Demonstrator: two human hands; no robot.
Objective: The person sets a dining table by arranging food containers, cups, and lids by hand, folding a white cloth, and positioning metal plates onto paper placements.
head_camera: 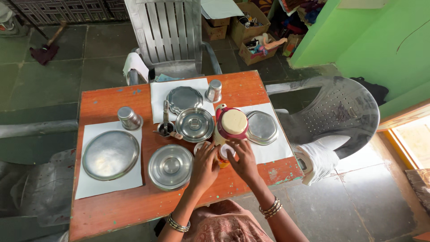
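Near the front edge of the orange table [112, 210], a small orange container with a white lid [224, 154] is enclosed between both hands. The container stands upright, so its long axis is vertical. It is placed just in front of the red jug with the cream lid [232, 123]; whether the two are touching cannot be told.

The left hand [204, 166] is laid against the left side of the container, with the fingers curved around it. The right hand [244, 160] is laid against the right side and over a part of the lid, with the fingers bent. Both hands appear closed on the container, although the body of it is mostly hidden by them, so the firmness of the grip cannot be judged. Both hands are equally near; the container lies directly between them, a little forward of the palms, toward the jug.

Just beside the left hand, on its left, a round steel lidded dish [170, 166] is seen. Behind it, a second steel dish with a knob lid [194, 124] and a small cup holding spoons [166, 128] are placed. A large steel plate [110, 155] is set on a white paper mat [89, 190] well to the left. An angular steel plate [261, 127] rests on another mat to the right of the jug.
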